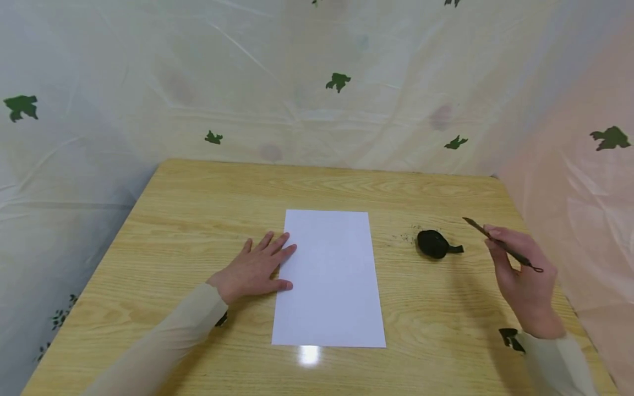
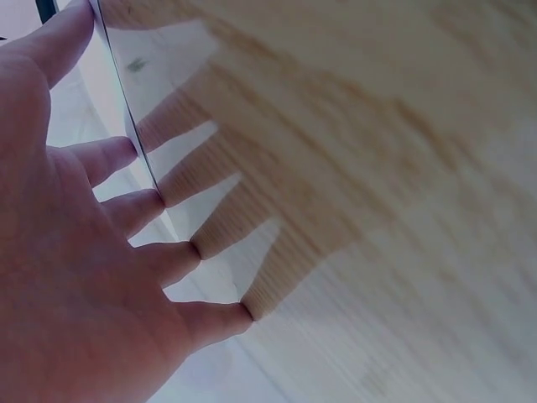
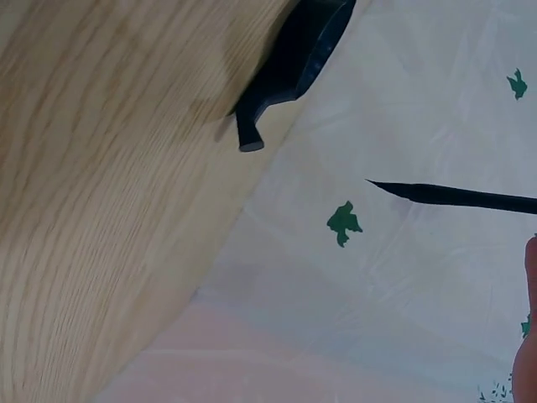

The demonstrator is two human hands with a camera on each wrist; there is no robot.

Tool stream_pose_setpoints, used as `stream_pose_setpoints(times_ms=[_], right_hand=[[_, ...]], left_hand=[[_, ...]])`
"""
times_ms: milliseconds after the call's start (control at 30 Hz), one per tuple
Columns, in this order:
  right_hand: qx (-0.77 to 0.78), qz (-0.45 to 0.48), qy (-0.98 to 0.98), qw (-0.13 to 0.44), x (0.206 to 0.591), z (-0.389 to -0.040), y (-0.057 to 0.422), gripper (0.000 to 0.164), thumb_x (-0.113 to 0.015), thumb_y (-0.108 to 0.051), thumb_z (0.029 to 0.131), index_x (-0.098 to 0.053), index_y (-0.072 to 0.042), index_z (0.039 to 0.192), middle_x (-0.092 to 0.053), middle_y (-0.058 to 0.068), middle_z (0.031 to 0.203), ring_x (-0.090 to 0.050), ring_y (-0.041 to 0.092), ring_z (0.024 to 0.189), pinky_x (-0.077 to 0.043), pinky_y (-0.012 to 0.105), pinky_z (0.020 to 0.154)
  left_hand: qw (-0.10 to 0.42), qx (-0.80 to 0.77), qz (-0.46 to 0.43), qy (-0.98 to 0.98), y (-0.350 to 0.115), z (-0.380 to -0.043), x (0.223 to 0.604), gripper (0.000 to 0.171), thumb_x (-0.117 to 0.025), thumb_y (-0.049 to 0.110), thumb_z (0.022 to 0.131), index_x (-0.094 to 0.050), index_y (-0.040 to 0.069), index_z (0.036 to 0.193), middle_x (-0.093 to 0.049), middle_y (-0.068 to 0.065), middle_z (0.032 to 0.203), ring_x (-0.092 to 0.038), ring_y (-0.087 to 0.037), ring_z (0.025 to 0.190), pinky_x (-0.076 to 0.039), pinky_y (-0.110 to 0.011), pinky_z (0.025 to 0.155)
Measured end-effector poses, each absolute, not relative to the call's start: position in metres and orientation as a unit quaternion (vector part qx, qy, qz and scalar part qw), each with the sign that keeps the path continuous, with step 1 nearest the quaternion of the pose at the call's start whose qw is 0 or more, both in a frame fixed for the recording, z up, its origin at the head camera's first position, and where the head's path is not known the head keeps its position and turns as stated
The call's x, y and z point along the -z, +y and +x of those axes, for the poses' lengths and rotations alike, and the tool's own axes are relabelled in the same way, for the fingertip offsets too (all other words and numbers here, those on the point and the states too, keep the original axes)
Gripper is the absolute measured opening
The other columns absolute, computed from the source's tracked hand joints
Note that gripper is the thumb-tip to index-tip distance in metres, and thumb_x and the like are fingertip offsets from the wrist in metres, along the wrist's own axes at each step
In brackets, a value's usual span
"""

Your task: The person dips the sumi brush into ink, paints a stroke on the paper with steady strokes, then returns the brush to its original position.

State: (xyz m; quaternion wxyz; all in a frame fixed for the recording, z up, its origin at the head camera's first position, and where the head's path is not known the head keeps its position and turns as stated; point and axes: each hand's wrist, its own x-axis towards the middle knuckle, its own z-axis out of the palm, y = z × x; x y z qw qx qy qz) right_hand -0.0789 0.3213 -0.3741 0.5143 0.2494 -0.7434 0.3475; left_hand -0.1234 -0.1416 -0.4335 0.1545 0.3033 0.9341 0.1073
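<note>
A blank white sheet of paper [image 1: 331, 286] lies on the wooden table. Across its left edge, my left hand [image 1: 256, 268] spreads its fingers, with the fingertips and thumb on the paper; the left wrist view shows these straight fingers [image 2: 214, 319] touching the surface. Over the right side of the table, my right hand [image 1: 530, 278] pinches a dark ink brush [image 1: 512, 251] with a loop at its end. The brush's pointed tip is in the air, apart from a small black dish with a short handle [image 1: 432, 244]. In the right wrist view, the dish [image 3: 306, 50] is partly cut off.
Small dark specks [image 1: 407, 237] are scattered on the table left of the dish. The glossy wooden table [image 1: 208, 198] reflects a light near its front. A pale sheet with green bird shapes [image 1: 277, 99] hangs behind it, and pinkish sheeting [image 1: 584, 220] borders the right side.
</note>
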Motion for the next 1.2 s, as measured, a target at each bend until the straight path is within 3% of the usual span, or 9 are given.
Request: stream_pose_setpoints(times_ms=[233, 533, 767, 967, 1200], right_hand=[[-0.345, 0.192, -0.789, 0.471, 0.376, -0.075, 0.324, 0.016, -0.066, 0.004, 0.098, -0.067, 0.019, 0.104, -0.07, 0.029, 0.099, -0.067, -0.003, 0.103, -0.049, 0.01, 0.09], [-0.422, 0.159, -0.772, 0.448, 0.381, -0.084, 0.328, 0.023, -0.064, 0.011, 0.097, -0.057, 0.022, 0.115, -0.072, 0.004, 0.111, -0.069, 0.004, 0.103, -0.052, 0.014, 0.091], [-0.472, 0.159, -0.744, 0.446, 0.385, -0.093, 0.329, 0.026, -0.061, 0.016, 0.096, -0.05, 0.025, 0.117, -0.07, 0.015, 0.107, -0.071, 0.01, 0.099, -0.054, 0.018, 0.089], [-0.578, 0.155, -0.679, 0.425, 0.394, -0.102, 0.331, 0.03, -0.059, 0.021, 0.094, -0.046, 0.027, 0.12, -0.068, 0.014, 0.105, -0.072, 0.02, 0.095, -0.057, 0.024, 0.087], [-0.653, 0.149, -0.627, 0.397, 0.402, -0.108, 0.334, 0.033, -0.057, 0.02, 0.095, -0.046, 0.021, 0.125, -0.065, 0.017, 0.104, -0.07, 0.023, 0.093, -0.059, 0.027, 0.086]], left_hand=[[0.154, -0.108, 0.302, 0.935, -0.141, -0.123, 0.433, 0.085, -0.065, 0.056, 0.097, -0.033, 0.013, 0.163, -0.018, -0.012, 0.172, -0.014, -0.046, 0.156, -0.017, -0.076, 0.114], [0.151, -0.105, 0.303, 0.935, -0.141, -0.125, 0.436, 0.085, -0.064, 0.058, 0.097, -0.033, 0.014, 0.163, -0.018, -0.012, 0.172, -0.014, -0.046, 0.156, -0.017, -0.077, 0.114], [0.152, -0.105, 0.302, 0.935, -0.141, -0.126, 0.438, 0.086, -0.063, 0.059, 0.097, -0.032, 0.015, 0.164, -0.017, -0.012, 0.172, -0.012, -0.045, 0.156, -0.016, -0.076, 0.114], [0.154, -0.107, 0.299, 0.935, -0.141, -0.125, 0.438, 0.085, -0.063, 0.059, 0.098, -0.032, 0.015, 0.164, -0.017, -0.011, 0.172, -0.012, -0.045, 0.156, -0.016, -0.076, 0.115], [0.153, -0.108, 0.298, 0.936, -0.14, -0.124, 0.438, 0.085, -0.063, 0.059, 0.098, -0.033, 0.015, 0.164, -0.017, -0.011, 0.172, -0.012, -0.044, 0.156, -0.016, -0.076, 0.115]])
